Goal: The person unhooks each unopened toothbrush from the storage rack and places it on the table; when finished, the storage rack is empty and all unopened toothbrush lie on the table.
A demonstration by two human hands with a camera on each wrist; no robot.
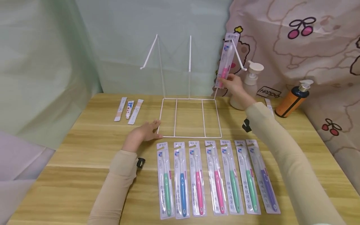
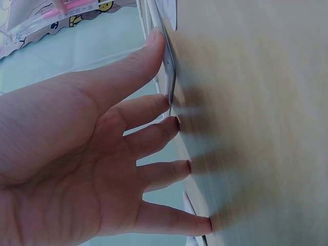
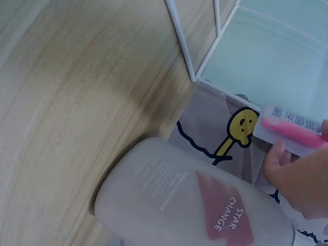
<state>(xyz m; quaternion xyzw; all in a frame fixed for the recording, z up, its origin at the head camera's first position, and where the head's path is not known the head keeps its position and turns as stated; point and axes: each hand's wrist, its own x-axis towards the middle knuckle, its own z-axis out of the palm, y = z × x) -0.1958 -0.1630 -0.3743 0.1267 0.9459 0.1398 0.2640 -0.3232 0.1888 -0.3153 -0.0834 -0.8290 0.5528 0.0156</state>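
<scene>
My right hand (image 1: 234,85) pinches the lower end of a packaged pink toothbrush (image 1: 226,62). The top of its pack is at the right prong (image 1: 239,56) of a white wire rack (image 1: 189,137), near the prong's back end. In the right wrist view the pink handle (image 3: 294,132) shows beside the fingers. My left hand (image 1: 146,131) rests at the rack's front left corner, fingers spread, fingertips on the table and thumb on the wire. Several packaged toothbrushes (image 1: 199,179) lie in a row in front of the rack, with green, blue, pink and purple handles.
A pump bottle (image 3: 195,200) stands close by my right forearm, and an orange and black pump bottle (image 1: 292,99) is farther right. Left of the rack lie a small toothpaste tube (image 1: 129,109) and two slim sachets (image 1: 135,112). Cloth hangs behind the table (image 1: 84,175).
</scene>
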